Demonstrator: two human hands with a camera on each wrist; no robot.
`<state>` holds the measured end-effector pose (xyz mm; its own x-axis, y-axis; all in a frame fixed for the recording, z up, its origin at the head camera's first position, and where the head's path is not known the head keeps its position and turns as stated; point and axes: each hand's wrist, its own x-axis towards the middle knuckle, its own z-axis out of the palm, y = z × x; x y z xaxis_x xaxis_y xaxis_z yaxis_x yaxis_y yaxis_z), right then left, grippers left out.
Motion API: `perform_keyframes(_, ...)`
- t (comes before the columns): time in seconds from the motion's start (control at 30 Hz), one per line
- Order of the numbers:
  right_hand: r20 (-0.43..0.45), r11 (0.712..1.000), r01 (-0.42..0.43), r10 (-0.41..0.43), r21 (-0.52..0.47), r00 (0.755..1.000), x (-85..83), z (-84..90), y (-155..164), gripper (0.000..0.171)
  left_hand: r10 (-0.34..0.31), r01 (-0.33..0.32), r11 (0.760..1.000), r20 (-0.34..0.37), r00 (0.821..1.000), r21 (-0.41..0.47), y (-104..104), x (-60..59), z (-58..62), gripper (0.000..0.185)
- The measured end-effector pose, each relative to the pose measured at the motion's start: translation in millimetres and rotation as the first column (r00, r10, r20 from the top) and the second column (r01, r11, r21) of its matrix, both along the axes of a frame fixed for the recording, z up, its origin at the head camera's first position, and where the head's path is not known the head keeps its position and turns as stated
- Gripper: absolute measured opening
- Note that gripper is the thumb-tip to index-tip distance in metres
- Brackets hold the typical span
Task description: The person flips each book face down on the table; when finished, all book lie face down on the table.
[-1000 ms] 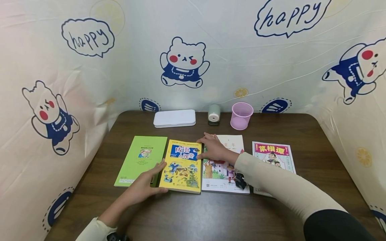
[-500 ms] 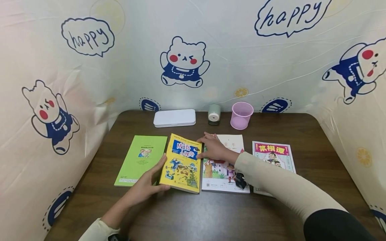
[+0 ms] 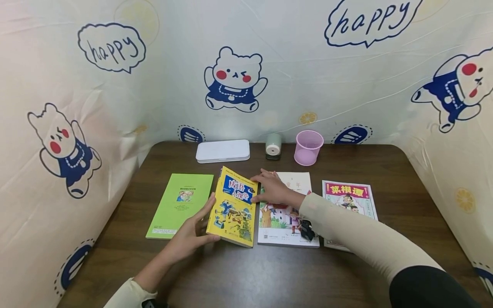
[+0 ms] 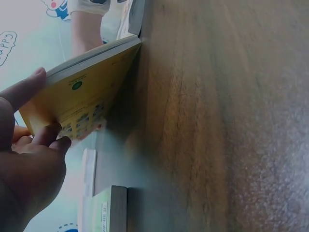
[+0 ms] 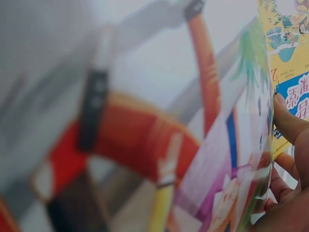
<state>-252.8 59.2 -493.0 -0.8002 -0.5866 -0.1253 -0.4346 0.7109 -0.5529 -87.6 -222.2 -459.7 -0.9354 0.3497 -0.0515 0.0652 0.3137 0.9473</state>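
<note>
Head view: the left hand (image 3: pixel 188 239) is gripping the yellow book (image 3: pixel 233 206) by its left edge, fingers beneath, thumb on the cover, tipping that side off the table (image 3: pixel 269 273). The right hand (image 3: pixel 271 188) is resting flat at the book's far right corner, fingers loosely spread.

Left wrist view: the book is slanting, its right edge down on the wood. The lift looks only begun.

Right wrist view: fingertips (image 5: pixel 285 121) are touching the cover's edge.

A dark wooden surface (image 3: pixel 385 171) is enclosed on three sides by a pale cloth (image 3: pixel 308 64) printed with cartoon bears, lemon slices and "happy" speech bubbles. Even, soft light is cast; faint creases are seen in the cloth.
</note>
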Motion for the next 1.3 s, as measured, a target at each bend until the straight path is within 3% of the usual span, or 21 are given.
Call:
perform_keyframes(0.43, 0.065, 0.997, 0.035, -0.031, -0.073, 0.997, 0.6, 12.3, -5, 0.072, 0.019, -0.021, 0.999, 0.04, 0.999, 0.043, 2, -0.6, 5.0, 0.105)
perform_keyframes(0.63, 0.138, 0.988, 0.051, -0.031, -0.144, 0.99, -1.2, 15.7, -9, 0.074, 0.024, -0.025, 0.998, 0.035, 0.999, 0.055, 3, 0.0, 7.2, 0.101)
perform_keyframes(0.8, 0.144, 0.987, 0.054, -0.032, -0.152, 0.989, -1.9, 15.9, -13, 0.079, 0.019, -0.022, 0.998, 0.049, 0.999, 0.06, 3, 1.1, 11.5, 0.097)
perform_keyframes(0.97, 0.166, 0.983, 0.054, -0.025, -0.175, 0.986, -0.4, 20.2, -18, 0.082, 0.045, -0.046, 0.999, 0.028, 0.999, 0.009, 3, 2.9, 18.3, 0.096)
perform_keyframes(1.3, 0.184, 0.967, 0.027, 0.021, -0.255, 0.983, 1.1, 31.1, -31, 0.084, 0.036, -0.036, 0.999, -0.006, 0.999, 0.013, 2, 6.5, 25.0, 0.094)
